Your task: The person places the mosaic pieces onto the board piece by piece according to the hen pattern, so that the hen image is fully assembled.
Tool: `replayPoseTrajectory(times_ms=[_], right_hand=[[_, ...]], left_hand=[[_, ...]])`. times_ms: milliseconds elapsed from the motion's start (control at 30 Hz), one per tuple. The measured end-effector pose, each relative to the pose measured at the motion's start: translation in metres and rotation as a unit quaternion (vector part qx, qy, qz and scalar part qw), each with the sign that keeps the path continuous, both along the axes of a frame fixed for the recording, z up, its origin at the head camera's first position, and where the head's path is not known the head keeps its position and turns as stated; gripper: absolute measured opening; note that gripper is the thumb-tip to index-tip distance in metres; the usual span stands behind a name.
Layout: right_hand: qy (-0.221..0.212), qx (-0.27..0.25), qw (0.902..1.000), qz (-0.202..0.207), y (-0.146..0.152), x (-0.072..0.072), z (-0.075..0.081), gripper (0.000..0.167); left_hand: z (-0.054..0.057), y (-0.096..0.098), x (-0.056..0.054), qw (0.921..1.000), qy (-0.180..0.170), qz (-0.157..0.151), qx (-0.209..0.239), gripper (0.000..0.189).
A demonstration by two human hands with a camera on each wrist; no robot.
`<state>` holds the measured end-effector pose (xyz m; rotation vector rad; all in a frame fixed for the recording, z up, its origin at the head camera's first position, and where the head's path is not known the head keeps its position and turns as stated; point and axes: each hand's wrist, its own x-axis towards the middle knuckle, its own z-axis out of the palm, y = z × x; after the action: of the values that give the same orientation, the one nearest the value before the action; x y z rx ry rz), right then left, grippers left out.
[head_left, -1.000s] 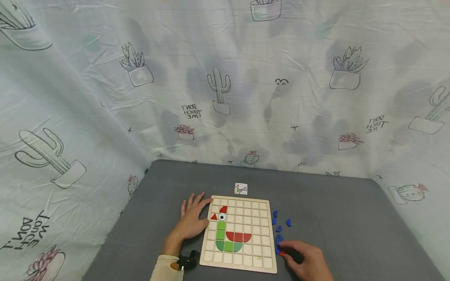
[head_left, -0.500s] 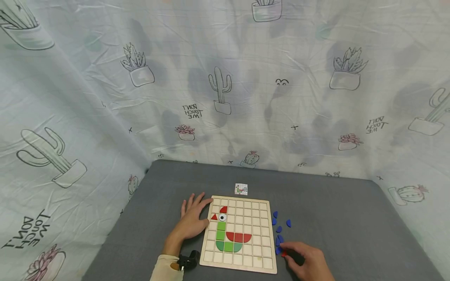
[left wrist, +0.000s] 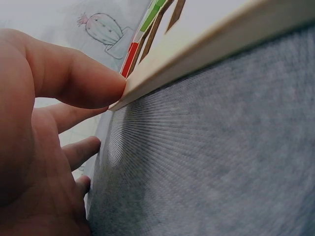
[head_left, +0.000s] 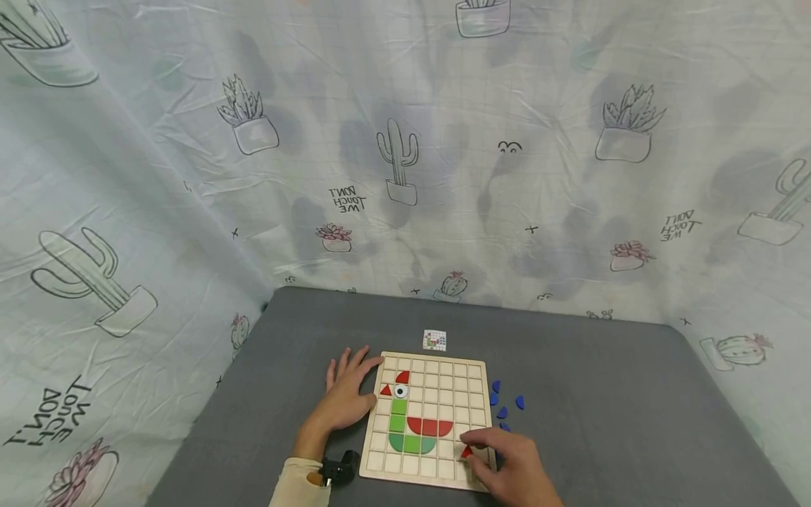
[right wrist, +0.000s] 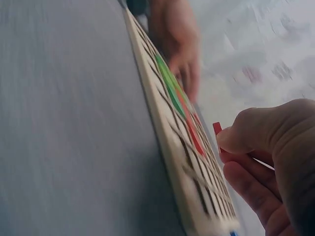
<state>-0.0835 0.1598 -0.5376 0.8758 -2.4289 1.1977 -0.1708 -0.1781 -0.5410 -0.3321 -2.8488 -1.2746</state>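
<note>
A wooden grid board (head_left: 455, 386) lies on the table, with red, green and dark green tiles and a round eye tile (head_left: 401, 391) set in its squares. My left hand (head_left: 342, 403) rests at its left edge. In the left wrist view the thumb (left wrist: 81, 81) touches the board's rim (left wrist: 197, 54), and the fingers are extended. Over the lower right squares, my right hand (head_left: 510, 458) pinches a small red tile (head_left: 467, 452) between thumb and fingers. The right wrist view shows this red tile (right wrist: 217, 129) held above the board; its full shape is partly hidden.
Several blue rounded tiles (head_left: 503, 413) lie on the grey table (head_left: 589, 394) along the board's right side; my right hand covers part of that area. A small printed picture card (head_left: 434, 341) lies behind the board. A patterned cloth (head_left: 456, 211) hangs beyond the table.
My right hand has picked up the red tile from beside the blue tiles and carried it left, over the board. The left hand stays at the board's edge.
</note>
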Motion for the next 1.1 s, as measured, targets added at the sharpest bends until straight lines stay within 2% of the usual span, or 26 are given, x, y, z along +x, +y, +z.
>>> replayPoseTrajectory(times_ms=[67, 133, 267, 367, 500, 767, 900, 1100], right_hand=[[-0.03, -0.01, 0.9992, 0.026, -0.013, 0.001, 0.0, 0.039], [-0.055, -0.018, 0.9972, 0.047, -0.026, 0.001, 0.0, 0.037], [-0.04, -0.028, 0.9949, 0.088, -0.048, -0.002, -0.004, 0.036], [-0.019, -0.024, 0.9943, 0.102, -0.061, -0.003, -0.009, 0.035], [-0.007, 0.002, 0.9941, 0.108, -0.074, -0.002, -0.011, 0.032], [0.01, 0.062, 0.993, 0.099, -0.084, 0.002, -0.001, 0.03], [0.012, 0.049, 0.9946, 0.091, -0.084, 0.003, -0.001, 0.028], [-0.036, 0.029, 0.9918, 0.12, -0.081, 0.004, -0.005, 0.026]], left_hand=[[0.006, 0.0, 0.001, 0.9999, -0.013, -0.004, 0.001, 0.075], [0.002, 0.0, 0.001, 0.9999, 0.004, -0.005, 0.014, 0.075], [-0.005, -0.002, 0.001, 0.999, 0.033, -0.011, 0.027, 0.074], [-0.003, -0.003, 0.001, 0.999, 0.032, -0.015, 0.027, 0.074], [0.002, -0.002, 0.002, 0.9993, 0.024, -0.017, 0.022, 0.073], [0.008, -0.001, 0.001, 0.9998, -0.014, -0.01, -0.008, 0.075], [0.007, -0.001, 0.0, 0.9997, -0.015, -0.009, -0.014, 0.075], [0.007, -0.001, 0.001, 0.9997, -0.018, -0.011, -0.013, 0.075]])
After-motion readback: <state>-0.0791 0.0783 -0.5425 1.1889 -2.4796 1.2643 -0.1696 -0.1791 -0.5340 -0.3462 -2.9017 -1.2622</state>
